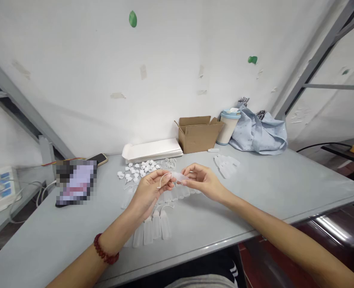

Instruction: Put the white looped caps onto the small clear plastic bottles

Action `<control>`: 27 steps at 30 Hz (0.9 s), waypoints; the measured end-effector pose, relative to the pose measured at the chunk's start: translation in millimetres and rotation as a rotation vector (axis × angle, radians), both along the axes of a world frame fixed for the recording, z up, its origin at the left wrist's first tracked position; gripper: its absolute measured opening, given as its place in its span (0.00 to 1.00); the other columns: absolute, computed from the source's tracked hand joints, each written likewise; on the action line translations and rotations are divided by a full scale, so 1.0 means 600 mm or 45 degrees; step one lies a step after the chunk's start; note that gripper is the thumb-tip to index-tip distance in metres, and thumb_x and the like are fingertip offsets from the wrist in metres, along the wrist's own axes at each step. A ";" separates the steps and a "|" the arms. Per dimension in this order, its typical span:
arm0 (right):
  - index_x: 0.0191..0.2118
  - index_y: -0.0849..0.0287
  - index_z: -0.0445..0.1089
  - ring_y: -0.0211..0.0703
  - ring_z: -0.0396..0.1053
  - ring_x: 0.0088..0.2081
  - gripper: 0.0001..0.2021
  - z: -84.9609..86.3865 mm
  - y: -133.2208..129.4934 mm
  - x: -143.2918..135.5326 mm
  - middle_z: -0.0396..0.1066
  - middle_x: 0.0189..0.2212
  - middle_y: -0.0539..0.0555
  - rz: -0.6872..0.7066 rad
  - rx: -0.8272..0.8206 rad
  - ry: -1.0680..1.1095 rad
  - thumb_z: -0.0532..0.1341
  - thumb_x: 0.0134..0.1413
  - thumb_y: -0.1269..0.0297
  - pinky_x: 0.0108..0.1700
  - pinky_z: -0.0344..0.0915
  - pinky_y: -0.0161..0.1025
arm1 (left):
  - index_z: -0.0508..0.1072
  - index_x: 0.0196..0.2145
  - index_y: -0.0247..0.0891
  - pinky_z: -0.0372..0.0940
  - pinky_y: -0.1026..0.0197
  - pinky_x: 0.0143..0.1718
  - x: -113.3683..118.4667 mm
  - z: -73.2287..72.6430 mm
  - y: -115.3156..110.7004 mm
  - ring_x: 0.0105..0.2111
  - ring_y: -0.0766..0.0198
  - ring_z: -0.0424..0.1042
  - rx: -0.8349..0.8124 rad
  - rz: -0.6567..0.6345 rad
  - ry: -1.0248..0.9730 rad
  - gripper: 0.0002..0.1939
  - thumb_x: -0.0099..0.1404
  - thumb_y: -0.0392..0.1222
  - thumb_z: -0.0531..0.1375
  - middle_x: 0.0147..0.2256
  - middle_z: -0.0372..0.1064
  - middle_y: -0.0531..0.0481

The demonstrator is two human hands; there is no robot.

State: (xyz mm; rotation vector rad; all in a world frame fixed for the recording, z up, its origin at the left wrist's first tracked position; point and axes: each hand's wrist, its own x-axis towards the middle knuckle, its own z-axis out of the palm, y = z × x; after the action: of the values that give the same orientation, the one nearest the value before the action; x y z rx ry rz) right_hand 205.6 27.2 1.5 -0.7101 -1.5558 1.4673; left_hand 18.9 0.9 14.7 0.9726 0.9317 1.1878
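left hand: white piece is pinched at corded end, fingers closed | right hand: other end pinched, fingers closed | similar pieces laid on table

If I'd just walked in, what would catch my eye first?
Probably the left hand and right hand, holding a small translucent piece above the grey table. Behind them, an open cardboard box stands near the wall. To its right, beyond a lidded cup, sits a blue cloth bag.

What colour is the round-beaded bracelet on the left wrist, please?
The beaded bracelet is dark red; head view.
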 end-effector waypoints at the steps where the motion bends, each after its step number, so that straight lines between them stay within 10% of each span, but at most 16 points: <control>1: 0.33 0.59 0.64 0.37 0.70 0.33 0.14 -0.001 0.000 0.000 0.68 0.34 0.51 0.007 -0.005 -0.007 0.69 0.44 0.62 0.25 0.57 0.30 | 0.73 0.31 0.34 0.65 0.66 0.36 0.002 0.000 -0.001 0.28 0.70 0.69 0.004 -0.003 0.007 0.10 0.54 0.43 0.67 0.27 0.72 0.52; 27: 0.36 0.60 0.66 0.35 0.65 0.29 0.10 -0.011 -0.003 -0.001 0.68 0.28 0.50 -0.017 0.263 -0.182 0.64 0.50 0.62 0.31 0.62 0.34 | 0.76 0.37 0.39 0.62 0.61 0.35 0.000 -0.002 -0.004 0.25 0.68 0.65 0.217 0.095 0.637 0.13 0.57 0.49 0.62 0.32 0.71 0.52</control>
State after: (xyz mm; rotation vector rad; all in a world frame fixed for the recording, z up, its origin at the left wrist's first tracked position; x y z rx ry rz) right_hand 204.8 25.5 -5.2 -0.7133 -1.7780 1.2462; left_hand 19.1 -1.6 13.8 1.4213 1.2816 1.1179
